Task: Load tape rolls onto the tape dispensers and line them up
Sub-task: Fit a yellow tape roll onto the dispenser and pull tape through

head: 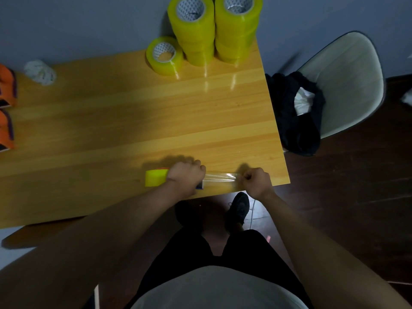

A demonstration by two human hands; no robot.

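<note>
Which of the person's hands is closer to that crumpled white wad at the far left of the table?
Left. The left hand lies nearer the crumpled white wad, gripping the dispenser; the right hand is farther right, pinching the tape end.

Dispenser: my left grip covers nearly all of it; only a dark corner and an orange sliver show.
Loaded roll: half hidden behind my left wrist.
Tape end: lost inside my right grip.
Orange dispensers: cut off by the left edge, blurred.
White bundle: too blurred to tell.
Tall stacks: tops cropped.
Counter: left end runs out of view.
</note>
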